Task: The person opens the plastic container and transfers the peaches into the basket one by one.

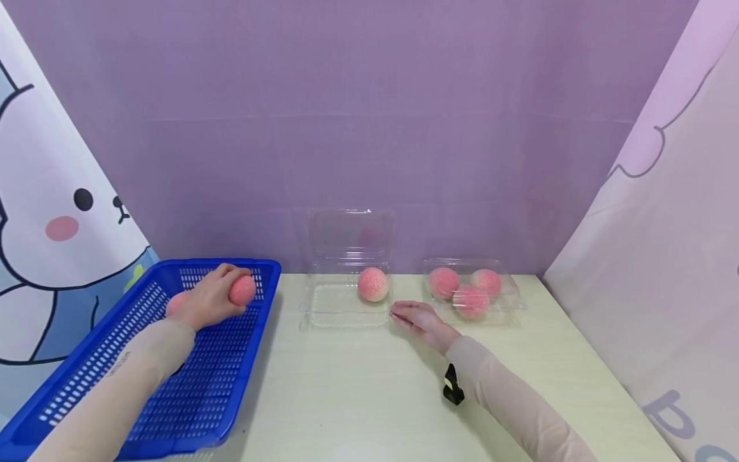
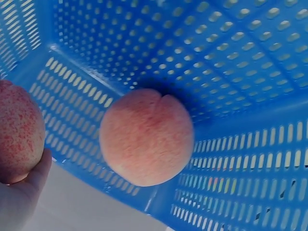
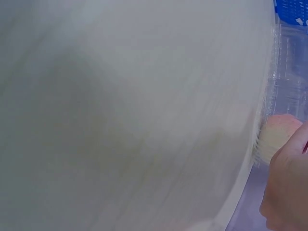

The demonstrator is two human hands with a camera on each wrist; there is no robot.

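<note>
So the left hand [image 1: 212, 298] has its fingers and thumb curled around a round, speckled pink peach [image 1: 242, 290], gripping it over the back right part of a blue plastic basket [image 1: 199, 385] with slotted walls. There's a second pink peach [image 2: 147, 137] sitting in the basket near a corner, partly behind that hand in the head view.

Right hand [image 1: 420, 319] isn't gripping anything: fingers pretty much straight and together, nothing in them, palm side toward the desk [image 1: 346, 398]. Its fingertips are right by the front right corner of a clear plastic clamshell box [image 1: 331, 305] with the lid standing up at the back. Can't tell if they're actually touching it. That box has one pink-and-cream peach [image 1: 373, 285] in its back right part.

Just to the right is another clear plastic box [image 1: 510, 296] holding three pink peaches [image 1: 471, 301] bunched together, two behind and one in front.

Behind everything hangs a plain purple cloth [image 1: 369, 115], with a white-and-blue cartoon panel [image 1: 52, 192] on the left.
</note>
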